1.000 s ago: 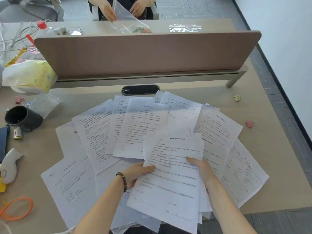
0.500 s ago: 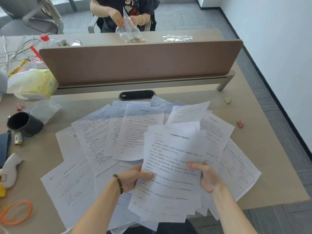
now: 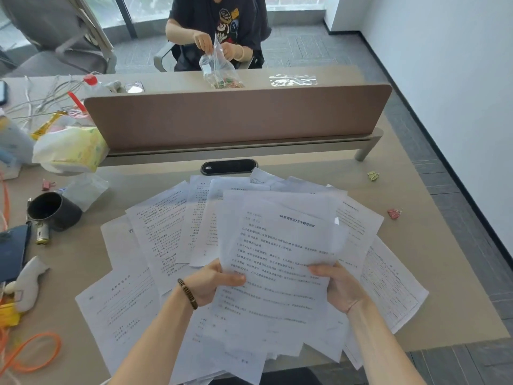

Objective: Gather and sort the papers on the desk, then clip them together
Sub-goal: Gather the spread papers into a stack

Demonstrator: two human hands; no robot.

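Matt white paper sheets (image 3: 280, 245) lie on a smooth matt desk (image 3: 433, 245).

papers (image 3: 280, 245): white printed sheets | some lifted, rest fanned on desk (image 3: 433, 273)

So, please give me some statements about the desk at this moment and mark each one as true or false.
1. Both hands hold one bundle of papers. True: the left hand and the right hand grip its lower sides.
2. All the sheets are gathered into the bundle. False: loose sheets lie spread on the desk.
3. A binder clip is fixed on the bundle. False: none shows on it; a pink binder clip and a yellow binder clip lie on the desk to the right.
4. A black cup lies on its side at the left. True.
5. The left wrist wears a beaded bracelet. True.
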